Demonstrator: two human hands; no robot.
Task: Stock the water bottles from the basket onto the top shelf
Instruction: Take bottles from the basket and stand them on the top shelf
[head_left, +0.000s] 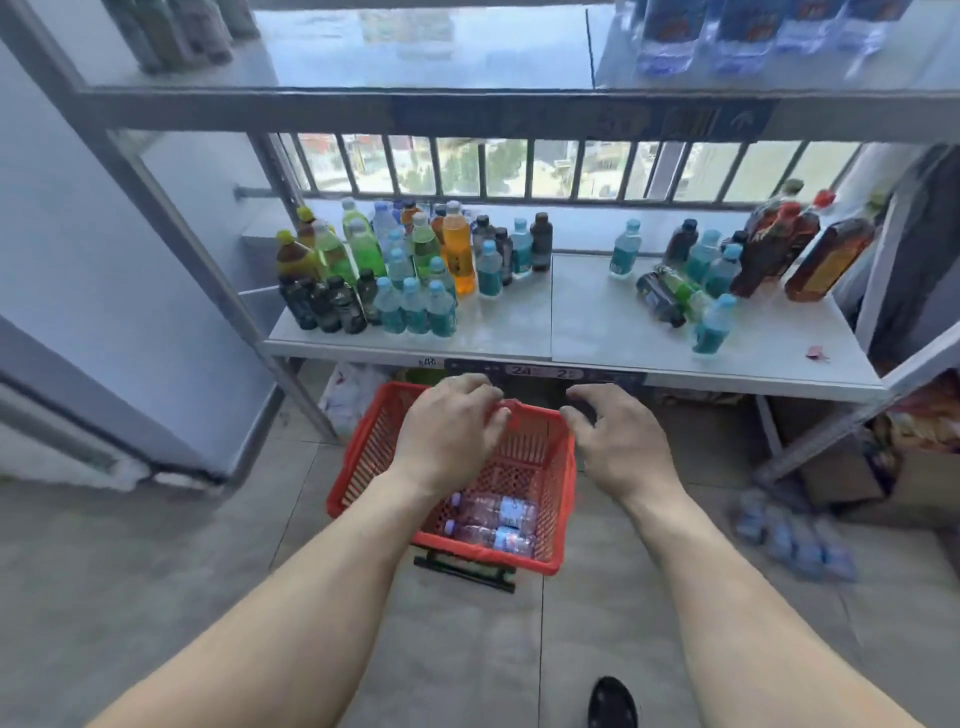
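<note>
On the floor, red basket (550, 499) holds two water bottles (493, 524)

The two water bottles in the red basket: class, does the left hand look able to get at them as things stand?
Probably yes. The left hand hovers open over the red basket, which has no lid, and the two water bottles lie uncovered on its floor with nothing on top of them.

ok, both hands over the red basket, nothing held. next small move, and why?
Probably lower the left hand into the red basket and close it on the nearer water bottle. Both hands are empty with the fingers spread; the right hand is above the basket's right rim. Two water bottles lie on their sides in the bottom, and the top shelf has bare space.
</note>
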